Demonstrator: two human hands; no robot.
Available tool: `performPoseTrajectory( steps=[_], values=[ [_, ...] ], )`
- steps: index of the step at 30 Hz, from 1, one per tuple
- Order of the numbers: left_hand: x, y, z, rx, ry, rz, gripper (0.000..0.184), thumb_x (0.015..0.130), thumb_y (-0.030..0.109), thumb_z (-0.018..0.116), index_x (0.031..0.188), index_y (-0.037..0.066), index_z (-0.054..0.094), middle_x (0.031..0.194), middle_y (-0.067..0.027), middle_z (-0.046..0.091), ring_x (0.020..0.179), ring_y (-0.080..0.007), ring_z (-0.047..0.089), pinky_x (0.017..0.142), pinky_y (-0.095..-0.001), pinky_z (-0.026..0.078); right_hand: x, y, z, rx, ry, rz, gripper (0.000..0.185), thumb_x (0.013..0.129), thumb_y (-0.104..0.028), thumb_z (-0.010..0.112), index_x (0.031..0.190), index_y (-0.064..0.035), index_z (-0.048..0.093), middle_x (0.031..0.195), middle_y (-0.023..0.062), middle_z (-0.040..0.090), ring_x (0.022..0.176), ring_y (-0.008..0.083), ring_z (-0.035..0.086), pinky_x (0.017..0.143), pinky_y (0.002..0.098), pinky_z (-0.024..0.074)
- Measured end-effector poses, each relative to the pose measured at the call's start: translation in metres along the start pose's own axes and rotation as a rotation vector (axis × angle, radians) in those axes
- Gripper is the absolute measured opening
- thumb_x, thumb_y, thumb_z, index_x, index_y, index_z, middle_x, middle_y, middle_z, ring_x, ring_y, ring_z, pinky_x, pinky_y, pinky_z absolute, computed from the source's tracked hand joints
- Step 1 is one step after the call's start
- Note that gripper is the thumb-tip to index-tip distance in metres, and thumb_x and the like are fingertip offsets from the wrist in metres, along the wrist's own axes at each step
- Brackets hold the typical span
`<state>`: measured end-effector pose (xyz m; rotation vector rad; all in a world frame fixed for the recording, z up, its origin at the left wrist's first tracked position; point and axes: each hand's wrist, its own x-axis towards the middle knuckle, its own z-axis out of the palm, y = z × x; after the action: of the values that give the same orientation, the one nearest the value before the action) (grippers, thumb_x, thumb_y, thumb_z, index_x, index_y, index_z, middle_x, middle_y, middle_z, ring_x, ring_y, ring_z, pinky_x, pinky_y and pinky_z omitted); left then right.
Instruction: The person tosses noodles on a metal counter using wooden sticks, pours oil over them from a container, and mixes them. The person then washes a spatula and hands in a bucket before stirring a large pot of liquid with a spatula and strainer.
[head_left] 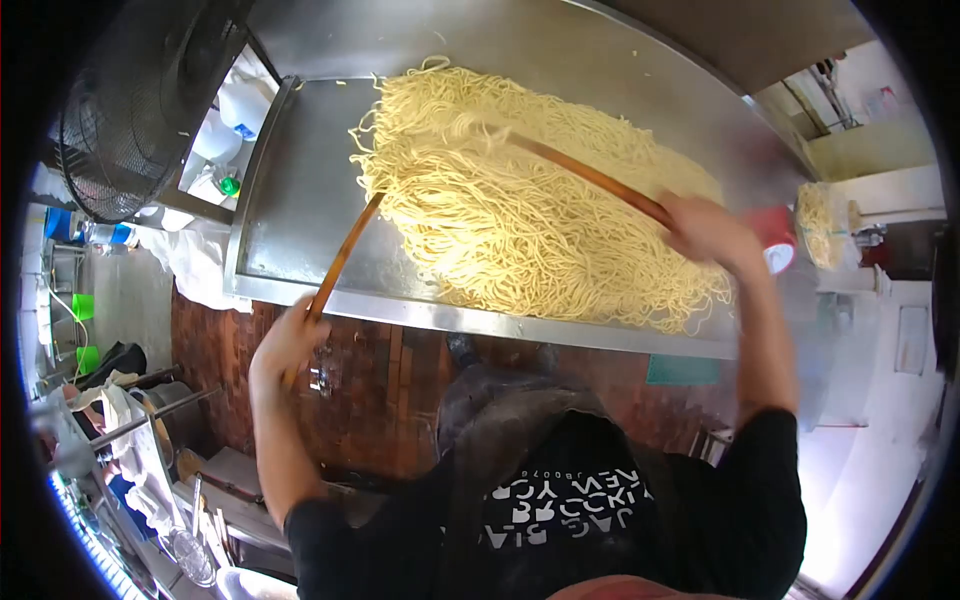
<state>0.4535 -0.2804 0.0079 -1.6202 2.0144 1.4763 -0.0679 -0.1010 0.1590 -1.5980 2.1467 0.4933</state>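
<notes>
One stick [346, 256] is clasped in the left grip [288, 345], at 8 o'clock from one noodle pile [540, 235]; a second stick [590, 179], in the right grip [712, 237], at 3 o'clock.

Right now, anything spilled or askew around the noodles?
Nothing major. A few strands stray past the noodle pile onto the bare metal tray. Crumpled white plastic hangs by the tray's near left corner, looking untidy. No obvious damage.
</notes>
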Motion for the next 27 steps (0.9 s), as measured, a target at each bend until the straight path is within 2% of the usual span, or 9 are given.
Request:
performPoseTrajectory(
  steps=[4,6,9,10,12,15,19,23,27],
  values=[
    [-0.11,-0.026,0.005,-0.293,-0.187,-0.244,0.065,0.084,0.007,0.068,0.144,0.012,0.043,0.067,-0.001,0.051,0.045,-0.0097,0.046,0.04,-0.0274,0.036,-0.119,0.008,-0.01,0.023,-0.278,0.145,0.035,0.086,-0.02,0.064,0.115,-0.0076,0.049,0.083,0.0223,0.062,0.081,0.0437,0.061,0.07,0.0527,0.0462],
    [-0.101,-0.014,0.048,-0.321,-0.288,-0.186,0.068,0.084,0.01,0.073,0.144,0.012,0.042,0.061,0.0014,0.048,0.044,-0.0084,0.044,0.038,-0.0275,0.035,-0.121,0.005,0.025,0.159,-0.309,0.014,0.036,0.085,-0.018,0.065,0.113,-0.0039,0.048,0.088,0.0248,0.065,0.085,0.045,0.062,0.073,0.0538,0.0467],
    [-0.046,-0.001,0.152,-0.719,-0.319,-0.074,0.057,0.088,0.009,0.068,0.139,0.009,0.043,0.064,0.0003,0.049,0.042,-0.0085,0.042,0.036,-0.0269,0.034,-0.079,-0.022,0.135,0.334,-0.022,-0.25,0.036,0.086,-0.019,0.063,0.114,0.0003,0.05,0.101,0.0274,0.062,0.095,0.045,0.061,0.079,0.0533,0.0473],
    [-0.03,0.012,0.182,-0.861,-0.301,-0.001,0.053,0.089,0.008,0.066,0.136,0.007,0.043,0.062,0.0002,0.049,0.041,-0.0089,0.042,0.036,-0.0268,0.034,-0.056,-0.051,0.154,0.494,-0.113,-0.102,0.034,0.088,-0.018,0.062,0.113,0.0015,0.051,0.098,0.0266,0.063,0.093,0.0455,0.061,0.079,0.0523,0.0482],
    [0.004,0.039,0.21,-1.018,-0.249,0.118,0.048,0.09,0.007,0.063,0.133,0.004,0.041,0.059,-0.0005,0.048,0.038,-0.01,0.042,0.034,-0.0267,0.034,-0.02,-0.101,0.16,0.708,-0.122,-0.048,0.031,0.09,-0.018,0.063,0.111,-0.001,0.048,0.078,0.0139,0.059,0.065,0.0281,0.061,0.059,0.0414,0.0493],
    [0.038,0.07,0.183,-1.283,-0.213,0.2,0.047,0.089,0.004,0.058,0.132,0.001,0.04,0.058,-0.0027,0.048,0.036,-0.0116,0.042,0.033,-0.0267,0.033,0.029,-0.151,0.133,0.983,-0.089,-0.068,0.026,0.091,-0.018,0.064,0.104,-0.0022,0.048,0.059,0.002,0.049,0.041,0.0105,0.047,0.037,0.0299,0.0379],
    [0.033,0.089,0.101,-1.53,-0.195,0.339,0.049,0.085,0.0,0.052,0.132,0.001,0.041,0.06,-0.0031,0.044,0.036,-0.0123,0.04,0.032,-0.0277,0.032,0.042,-0.195,0.047,1.026,-0.13,-0.105,0.024,0.092,-0.019,0.062,0.102,-0.0008,0.05,0.059,0.0025,0.05,0.043,0.0121,0.05,0.039,0.03,0.0388],
    [0.031,0.103,0.046,-1.525,-0.058,0.574,0.05,0.091,0.014,0.057,0.136,0.0,0.042,0.072,-0.0007,0.044,0.041,-0.0068,0.039,0.032,-0.0231,0.032,0.057,-0.229,-0.012,0.97,-0.058,-0.284,0.025,0.092,-0.019,0.062,0.103,0.0002,0.05,0.063,0.0035,0.054,0.048,0.0127,0.053,0.042,0.0318,0.0415],
    [0.067,0.062,0.031,-1.013,0.257,0.489,0.05,0.089,0.008,0.059,0.136,0.003,0.044,0.072,0.0009,0.046,0.046,-0.0059,0.042,0.036,-0.0217,0.031,0.083,-0.223,-0.013,0.692,-0.021,-0.344,0.022,0.09,-0.016,0.06,0.103,-0.0007,0.051,0.071,0.011,0.06,0.052,0.0223,0.058,0.048,0.0381,0.0462]
  ],
)
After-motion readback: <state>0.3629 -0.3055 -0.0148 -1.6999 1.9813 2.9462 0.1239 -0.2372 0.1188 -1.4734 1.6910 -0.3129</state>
